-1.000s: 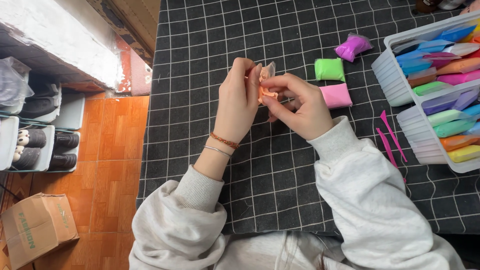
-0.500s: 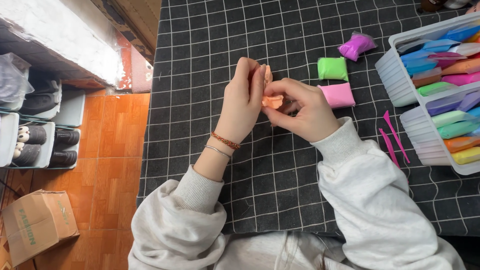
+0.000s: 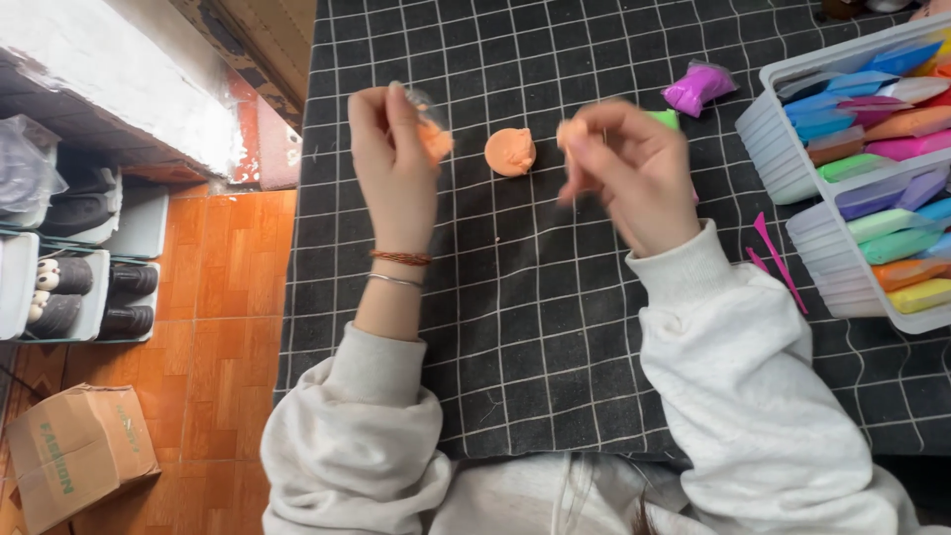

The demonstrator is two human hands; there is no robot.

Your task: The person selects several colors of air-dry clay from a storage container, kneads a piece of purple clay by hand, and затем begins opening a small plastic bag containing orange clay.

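Note:
My left hand (image 3: pixel 388 149) is raised over the black checked mat (image 3: pixel 515 327), pinching an orange clay piece in a clear wrapper (image 3: pixel 432 137). My right hand (image 3: pixel 634 168) is raised opposite it, a little blurred, gripping a small orange clay lump (image 3: pixel 572 134) at its fingertips. Between the two hands a round flat orange clay disc (image 3: pixel 510 152) lies on the mat, touching neither hand. A green clay pack (image 3: pixel 666 118) shows only as a sliver behind my right hand.
A purple clay pack (image 3: pixel 698 87) lies at the back right. White trays (image 3: pixel 862 178) with several coloured clay packs stand along the right edge. Pink modelling tools (image 3: pixel 778 260) lie beside them. Left of the mat are an orange floor, shoe racks (image 3: pixel 69 248) and a cardboard box (image 3: pixel 74 451).
My hands, joined over orange clay before, have pulled apart. A round orange disc now lies on the mat between them, and each hand holds an orange piece.

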